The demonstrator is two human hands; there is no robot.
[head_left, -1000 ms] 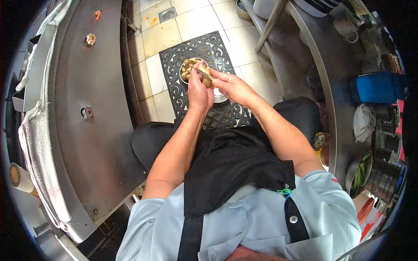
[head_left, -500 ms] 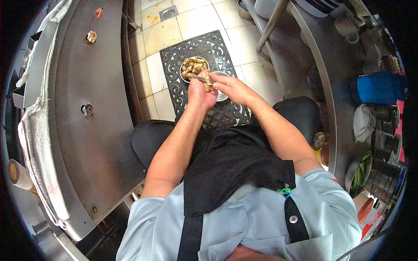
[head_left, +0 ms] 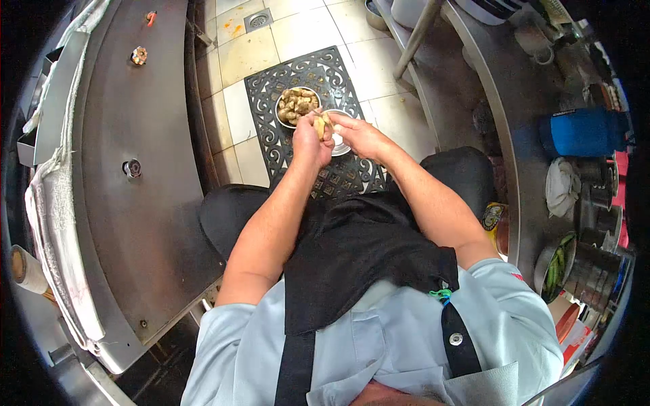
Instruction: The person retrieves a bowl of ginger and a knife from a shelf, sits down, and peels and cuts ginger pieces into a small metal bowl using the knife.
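Observation:
Between my hands is a piece of ginger root [head_left: 319, 127], pale yellow where its skin is off. My left hand [head_left: 311, 143] is closed around it. From the right, my right hand [head_left: 359, 137] meets the piece with its fingers pinched together; what they grip is too small to make out. Just beyond my hands, a round bowl [head_left: 278, 116] full of brown, knobbly ginger rests on the black patterned mat [head_left: 264, 88]. Partly hidden under my right hand is a second, silvery bowl [head_left: 344, 148] with something white in it.
A steel counter [head_left: 149, 230] with knobs runs along the left, a cloth [head_left: 57, 237] over its edge. Steel shelving [head_left: 501, 101] on the right holds a blue container [head_left: 575, 132], a white cloth [head_left: 562, 188] and a bowl of green vegetables [head_left: 557, 271]. A drain [head_left: 258, 21] lies in the tiled floor.
The ginger has been turned in my left hand, and more pale flesh shows. The dark blade seen across it earlier is no longer distinct. My view has shifted slightly.

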